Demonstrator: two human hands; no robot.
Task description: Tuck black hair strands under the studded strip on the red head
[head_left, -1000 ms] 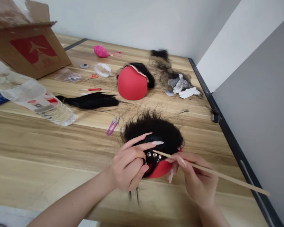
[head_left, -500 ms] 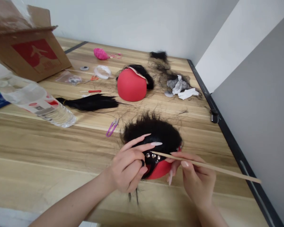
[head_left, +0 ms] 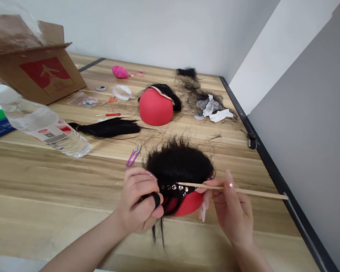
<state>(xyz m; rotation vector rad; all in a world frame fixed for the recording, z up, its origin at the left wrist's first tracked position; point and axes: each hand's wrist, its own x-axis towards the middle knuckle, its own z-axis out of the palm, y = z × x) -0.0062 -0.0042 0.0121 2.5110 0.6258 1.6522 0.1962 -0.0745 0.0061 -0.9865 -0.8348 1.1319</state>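
Note:
A black hairpiece (head_left: 180,164) covers a red form (head_left: 188,204) at the lower middle, with a row of shiny round pins or studs (head_left: 174,187) along its near side. My left hand (head_left: 141,200) is closed on a strand of black hair at the left of the form. A thin wooden stick (head_left: 260,193) is held in my right hand (head_left: 231,207), its tip lying beside the studs. Some right fingers rest against the right side of the red form. Loose hair hangs below my left hand.
Behind stands another red form (head_left: 155,107) with hair. Purple snips (head_left: 133,156), a black hair bundle (head_left: 110,127) and a water bottle (head_left: 56,132) lie left. A cardboard box (head_left: 48,75) is back left; crumpled tissue (head_left: 212,107) is back right.
My left hand has moved left and down off the hair, its extended fingers now curled in. The stick has turned closer to level, and my right index finger has lifted. The view has shifted slightly.

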